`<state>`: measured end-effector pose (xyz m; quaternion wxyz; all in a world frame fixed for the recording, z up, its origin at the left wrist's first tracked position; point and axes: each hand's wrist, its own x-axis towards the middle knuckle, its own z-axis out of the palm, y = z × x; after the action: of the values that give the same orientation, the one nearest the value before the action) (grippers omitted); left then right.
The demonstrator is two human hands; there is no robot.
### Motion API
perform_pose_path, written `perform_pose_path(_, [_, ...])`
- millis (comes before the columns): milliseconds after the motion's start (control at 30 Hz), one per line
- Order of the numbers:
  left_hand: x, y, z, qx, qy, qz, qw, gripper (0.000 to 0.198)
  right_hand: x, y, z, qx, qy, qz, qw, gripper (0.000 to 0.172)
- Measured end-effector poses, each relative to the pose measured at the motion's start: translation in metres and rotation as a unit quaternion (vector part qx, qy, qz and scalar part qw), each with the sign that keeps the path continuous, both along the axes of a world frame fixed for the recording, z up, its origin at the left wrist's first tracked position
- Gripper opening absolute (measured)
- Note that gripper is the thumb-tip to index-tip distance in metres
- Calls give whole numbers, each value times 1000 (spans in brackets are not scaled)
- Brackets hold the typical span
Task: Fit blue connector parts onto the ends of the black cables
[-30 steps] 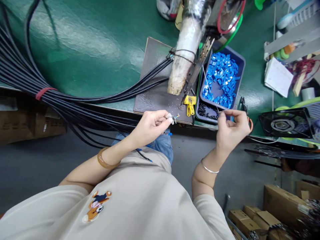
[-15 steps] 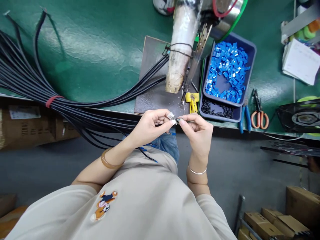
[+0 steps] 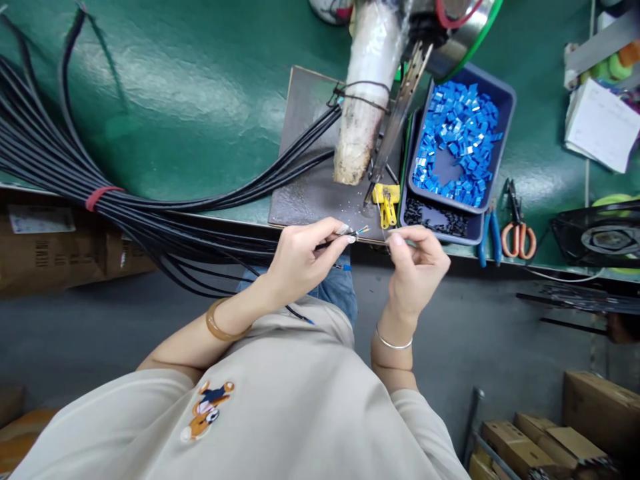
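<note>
My left hand [image 3: 305, 257] is closed in a pinch round the end of a black cable [image 3: 353, 235], just over the bench's front edge. Thin coloured wires [image 3: 364, 231] fan out bare past the fingertips. To its right, apart from the cable end, my right hand [image 3: 417, 263] has thumb and forefinger pressed together. Something thin seems to stick out from that pinch, too fine to name. Right behind the hands lies a yellow tool [image 3: 387, 203] on a dark board [image 3: 305, 193].
A red-tied black cable bundle [image 3: 100, 195] runs along the left. A wrapped white tube [image 3: 365, 113] overhangs the board. To the right are a bin [image 3: 507, 107] of blue parts, a lower bin of black parts, blue-handled pliers [image 3: 490, 237] and orange-handled cutters [image 3: 519, 239].
My right hand has drawn away to the right from the cable end, still pinched. The coloured wires now show beyond my left fingertips; my left hand has barely moved.
</note>
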<state>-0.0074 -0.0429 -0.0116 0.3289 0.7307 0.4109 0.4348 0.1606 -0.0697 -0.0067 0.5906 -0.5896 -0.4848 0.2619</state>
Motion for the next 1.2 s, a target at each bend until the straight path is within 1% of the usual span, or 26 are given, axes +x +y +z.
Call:
perform_pose_path(67, [-2,-2,8,132,57,23,989,8,6,-1,3,27,-8,-37,999,5])
perform_pose_path(133, [-5,-3,19,247,96,30,964,15,11,-3,8,42,-23,-59,997,7])
perform_pose_path(200, [-8,-2,29,295,110,15,949,18,14,-6,13,48,-40,-68,996,9])
perform_pose_path(233, [-10,-1,32,286,107,1,952,18,15,-8,15,48,-49,-70,995,10])
perform_pose_path(300, [-12,4,33,229,69,-21,971,14,15,-10,19,49,-62,-70,994,11])
perform_pose_path(333, [-13,7,31,197,31,-11,980,12,16,-11,20,52,-64,-71,994,11])
perform_pose_path(367, [-14,9,29,167,-13,18,986,9,16,-11,20,54,-65,-73,994,11])
perform_pose_path(433, [-18,12,29,129,-91,91,983,5,16,-11,20,56,-67,-79,993,9])
perform_pose_path(467, [-20,11,33,120,-109,118,980,8,17,-11,20,55,-68,-80,993,8])
perform_pose_path(500, [-24,8,40,116,-110,120,980,11,17,-11,20,55,-68,-79,993,7])
perform_pose_path(533, [-27,5,50,111,-96,112,983,13,17,-11,20,55,-65,-75,994,6])
perform_pose_path(600, [-34,-3,73,100,-43,62,992,9,15,-12,21,59,-52,-62,995,6])
perform_pose_path(633, [-36,-5,84,63,-20,75,995,18,14,-12,22,59,-48,-56,996,6])
perform_pose_path(667, [-37,-6,90,91,-16,17,996,16,13,-13,24,55,-49,-52,996,5])
perform_pose_path(700, [-38,-4,93,68,-4,-34,997,9,11,-14,26,48,-55,-51,996,5])
perform_pose_path(733, [-38,-1,89,22,13,-82,996,12,10,-14,27,41,-63,-51,996,4])
perform_pose_path(767, [-38,4,81,-20,4,-122,992,17,8,-15,29,36,-70,-50,996,4])
perform_pose_path(800, [-39,9,68,-103,-14,-216,971,19,7,-16,30,32,-74,-49,996,5])
perform_pose_path(833, [-40,14,53,-213,-29,-325,921,24,6,-16,31,31,-73,-46,996,6])
perform_pose_path(867, [-42,18,37,-315,-61,-398,859,32,5,-16,31,32,-69,-42,996,7])
perform_pose_path(900, [-44,21,21,-393,-129,-372,831,40,5,-16,30,33,-63,-38,997,8])
perform_pose_path(933, [-46,21,7,-445,-197,-306,818,44,4,-16,29,32,-59,-35,997,9])
perform_pose_path(1000, [-48,17,-10,-485,-300,-201,796,35,2,-14,26,22,-59,-23,998,7])
perform_pose_path(1067, [-45,11,-15,-495,-329,-144,791,29,-1,-12,21,1,-61,0,998,5])
perform_pose_path(1133, [-39,7,-11,-490,-319,-138,800,24,-5,-10,16,-26,-66,33,997,5])
perform_pose_path(1200, [-31,7,-6,-472,-303,-152,814,22,-7,-7,13,-53,-67,70,994,5])
